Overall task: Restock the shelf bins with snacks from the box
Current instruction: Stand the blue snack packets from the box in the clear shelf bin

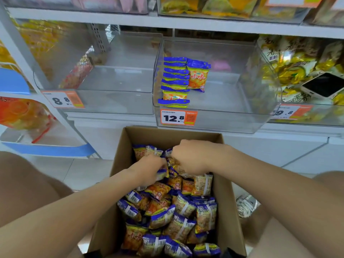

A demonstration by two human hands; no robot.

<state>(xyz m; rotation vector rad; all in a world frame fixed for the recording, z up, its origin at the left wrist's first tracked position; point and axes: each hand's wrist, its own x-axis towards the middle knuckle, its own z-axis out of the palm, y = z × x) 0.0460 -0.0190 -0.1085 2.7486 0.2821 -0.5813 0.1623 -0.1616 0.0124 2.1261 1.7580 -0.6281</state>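
Cardboard box [122, 157] is full of snack packets [167, 211], left hand [150, 170] and right hand [188, 157] both curled round a few at its far end; I'd square the handful before lifting, then stand it beside the row [175, 81] at the left wall of the 12.8 bin [223, 121].

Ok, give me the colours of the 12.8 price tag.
The price tag is white with black digits, orange on its right; head view.

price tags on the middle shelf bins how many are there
3: the 8.8 tag on the left bin, the 12.8 tag on the middle bin, the 9.8 tag, partly hidden, on the right bin. More may sit out of view.
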